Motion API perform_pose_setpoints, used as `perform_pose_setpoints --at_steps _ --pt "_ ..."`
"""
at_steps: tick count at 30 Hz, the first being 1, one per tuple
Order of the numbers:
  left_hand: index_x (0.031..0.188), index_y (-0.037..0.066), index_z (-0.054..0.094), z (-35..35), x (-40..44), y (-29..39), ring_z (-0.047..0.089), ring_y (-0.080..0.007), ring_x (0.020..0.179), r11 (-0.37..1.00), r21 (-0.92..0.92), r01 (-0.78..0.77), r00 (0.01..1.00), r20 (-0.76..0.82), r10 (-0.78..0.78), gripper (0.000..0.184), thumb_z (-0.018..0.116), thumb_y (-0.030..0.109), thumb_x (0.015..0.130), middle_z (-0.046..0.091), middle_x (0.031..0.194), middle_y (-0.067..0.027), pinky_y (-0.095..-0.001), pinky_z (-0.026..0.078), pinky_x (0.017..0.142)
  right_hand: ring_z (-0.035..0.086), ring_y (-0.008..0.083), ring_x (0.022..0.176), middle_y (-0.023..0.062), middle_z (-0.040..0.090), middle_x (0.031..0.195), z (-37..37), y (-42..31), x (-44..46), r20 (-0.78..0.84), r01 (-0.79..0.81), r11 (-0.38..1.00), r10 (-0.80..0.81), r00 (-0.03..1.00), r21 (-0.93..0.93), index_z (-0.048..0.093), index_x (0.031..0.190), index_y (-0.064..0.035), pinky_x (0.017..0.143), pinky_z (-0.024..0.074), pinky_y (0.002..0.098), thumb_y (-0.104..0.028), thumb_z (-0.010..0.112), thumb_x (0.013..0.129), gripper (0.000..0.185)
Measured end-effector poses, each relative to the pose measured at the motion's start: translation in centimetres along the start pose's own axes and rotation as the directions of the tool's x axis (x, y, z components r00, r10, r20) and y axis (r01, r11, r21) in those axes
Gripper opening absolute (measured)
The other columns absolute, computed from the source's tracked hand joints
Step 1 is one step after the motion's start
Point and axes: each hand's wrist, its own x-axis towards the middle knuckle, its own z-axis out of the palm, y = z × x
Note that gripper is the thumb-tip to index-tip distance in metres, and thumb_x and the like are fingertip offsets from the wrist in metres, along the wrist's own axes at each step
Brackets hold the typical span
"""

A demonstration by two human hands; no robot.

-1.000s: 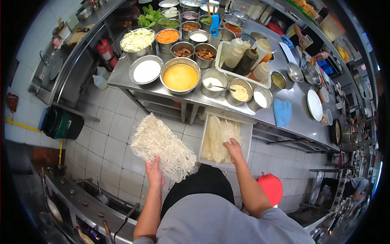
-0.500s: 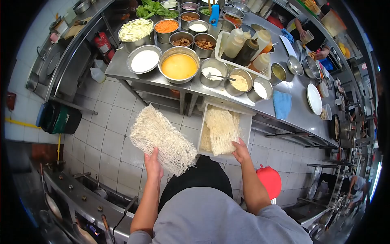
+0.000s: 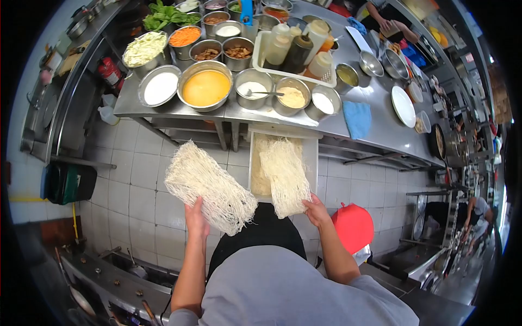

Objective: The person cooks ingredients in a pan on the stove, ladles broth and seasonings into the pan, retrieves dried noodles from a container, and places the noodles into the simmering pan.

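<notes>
My left hand (image 3: 197, 217) grips a large block of dried rice noodles (image 3: 206, 187) by its near lower edge, with the thumb on top. At the right, my right hand (image 3: 315, 211) is closed on the lower right corner of a second, narrower dried noodle block (image 3: 285, 179). That block lies partly over a pulled-out white drawer (image 3: 311, 163), in which more pale noodles (image 3: 262, 163) show. Both blocks are tilted, their far ends pointing up and to the left. The fingers beneath the blocks are hidden.
A steel table (image 3: 244, 113) beyond the drawer carries a bowl of orange liquid (image 3: 206, 87), several ingredient pots, a basket of bottles (image 3: 329, 81) and a blue cloth (image 3: 357, 119). A red round-topped object (image 3: 352, 228) stands right. Another person's hand (image 3: 387, 25) is at the far right.
My right hand has drawn its noodle block toward me, partly out over the drawer's near edge. The left block stays held and has shifted slightly. The whole view has moved somewhat.
</notes>
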Motion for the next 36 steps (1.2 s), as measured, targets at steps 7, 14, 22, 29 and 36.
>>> perform_pose_setpoints --at_steps 7,14,22,29,36 --pt "0.141 0.003 0.034 0.5 0.3 0.5 0.048 -0.0279 0.126 0.999 0.033 -0.014 0.998 0.061 0.012 0.053 0.057 0.006 0.094 0.048 0.138 -0.0155 -0.0430 0.039 0.106 0.059 0.0183 0.109 0.0056 0.061 0.124 -0.2 0.3 1.1 -0.031 -0.017 0.994 0.014 0.999 -0.111 0.045 0.138 -0.0076 0.092 0.0465 0.0336 -0.004 0.058 0.091 0.049" --pt "0.141 0.004 0.035 0.0 0.2 0.6 0.048 -0.0272 0.126 1.000 0.022 -0.020 0.999 0.037 0.019 0.053 0.057 0.004 0.093 0.048 0.139 -0.0144 -0.0420 0.037 0.107 0.059 0.0320 0.101 0.0143 0.062 0.106 2.5 -2.3 1.9 0.157 0.311 0.096 -0.702 0.695 -0.946 0.056 0.121 -0.0041 0.089 0.0469 0.0405 -0.004 0.068 0.077 0.045" --pt "0.140 0.004 0.036 -1.1 0.0 -0.3 0.048 -0.0259 0.126 1.000 0.016 -0.016 1.000 0.015 0.016 0.053 0.058 0.005 0.092 0.049 0.139 -0.0135 -0.0410 0.036 0.108 0.061 0.0315 0.097 0.0128 0.062 0.093 5.8 -6.7 8.4 0.367 0.415 -0.035 -0.538 0.759 -0.909 0.069 0.093 -0.0082 0.082 0.0503 0.0414 -0.006 0.064 0.078 0.016" --pt "0.140 0.004 0.036 -2.3 -0.8 -0.6 0.048 -0.0262 0.126 0.999 0.016 -0.028 0.997 -0.066 0.029 0.053 0.058 0.005 0.092 0.049 0.138 -0.0136 -0.0413 0.037 0.107 0.065 0.0324 0.091 0.0146 0.066 0.091 5.8 -6.3 13.2 0.345 0.296 -0.203 -0.274 0.898 -0.933 0.069 0.091 -0.0068 0.079 0.0526 0.0407 -0.009 0.063 0.077 0.016" --pt "0.140 0.004 0.036 -3.6 -1.3 -1.0 0.049 -0.0267 0.124 0.999 0.020 -0.048 0.992 -0.117 0.050 0.053 0.058 0.005 0.093 0.049 0.138 -0.0142 -0.0418 0.039 0.105 0.065 0.0332 0.088 0.0157 0.066 0.089 4.2 -5.9 14.6 0.383 0.360 -0.130 -0.290 0.877 -0.924 0.068 0.087 -0.0063 0.078 0.0530 0.0414 -0.011 0.062 0.076 0.013"
